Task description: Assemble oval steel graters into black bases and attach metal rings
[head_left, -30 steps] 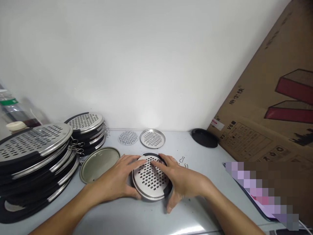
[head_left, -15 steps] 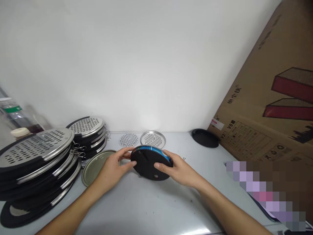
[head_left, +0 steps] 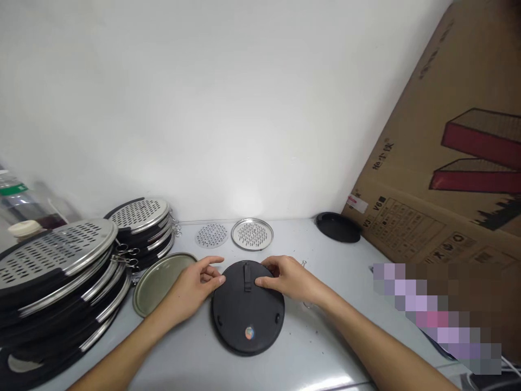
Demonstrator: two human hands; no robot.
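Both forearms were extended forward and angled inward, so that the hands were brought close together. The left hand [head_left: 194,288] was held palm down with its fingers loosely curled and the thumb stretched rightward. The right hand [head_left: 285,278] was likewise lowered, fingertips pressed down.

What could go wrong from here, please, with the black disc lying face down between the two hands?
The tall stack of perforated trays leans close beside the left hand; an elbow nudge might topple it. The black disc, held only at its far edge by the right hand, could slide on the smooth table. The small wire clip might get swept off.
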